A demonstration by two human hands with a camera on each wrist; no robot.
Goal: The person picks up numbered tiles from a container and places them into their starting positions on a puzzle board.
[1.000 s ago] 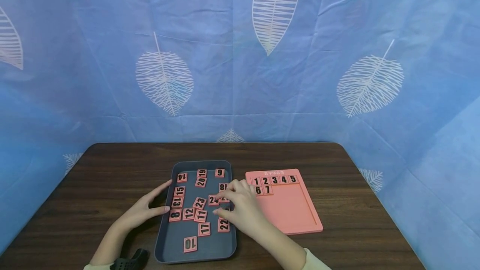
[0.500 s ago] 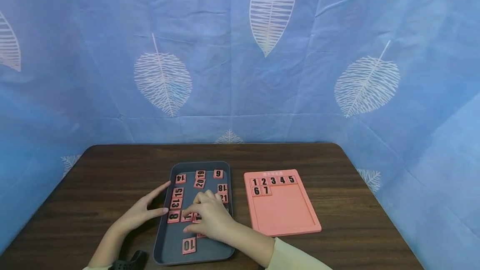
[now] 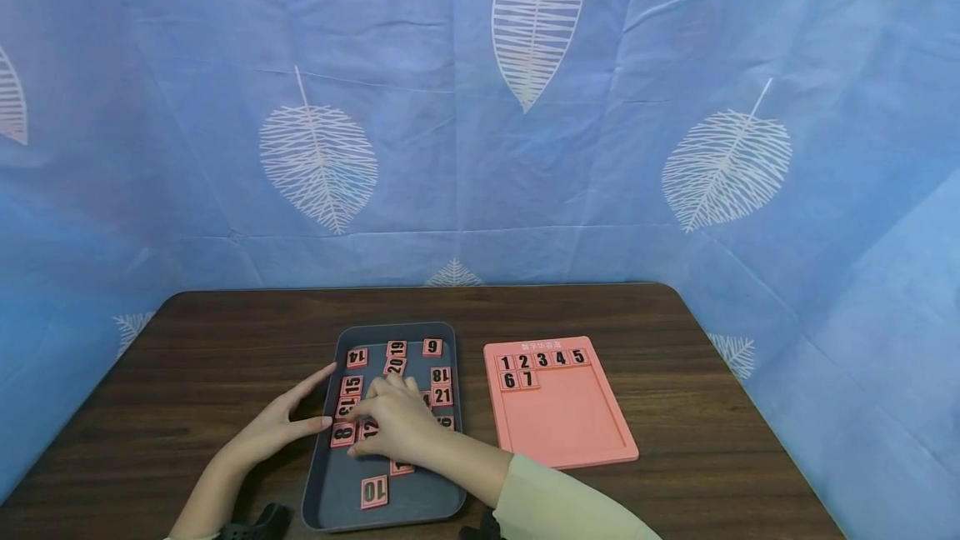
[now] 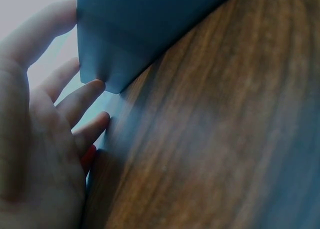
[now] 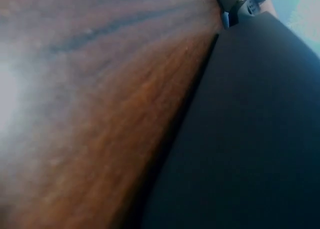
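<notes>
A dark grey tray [image 3: 429,500] holds several pink number tiles, some turned sideways or upside down. My right hand [image 3: 405,421] is over its middle. Thumb and index finger are spread apart close to the 8 tile [image 3: 342,435] and the 12 tile [image 3: 368,429], and the hand hides some tiles behind it. At the tray's left side, my left hand [image 3: 264,427] rests its straight fingertips and thumb against the wall. The left wrist view shows those fingers [image 4: 82,100] by the tray's outer side [image 4: 130,34]. The right wrist view catches mostly the tray's side [image 5: 250,119].
A pink board [image 3: 566,423] lies right of the tray, with tiles 1 to 5 [image 3: 542,360] in its top row and 6 and 7 [image 3: 528,379] below. Both stand on a dark wooden table [image 3: 690,407]. Behind hangs a blue cloth [image 3: 420,148] with white leaves.
My right hand has moved left across the tray, from near the 24 tile at its right side to beside the 8 and 12 tiles. The left hand stays at the tray's side.
</notes>
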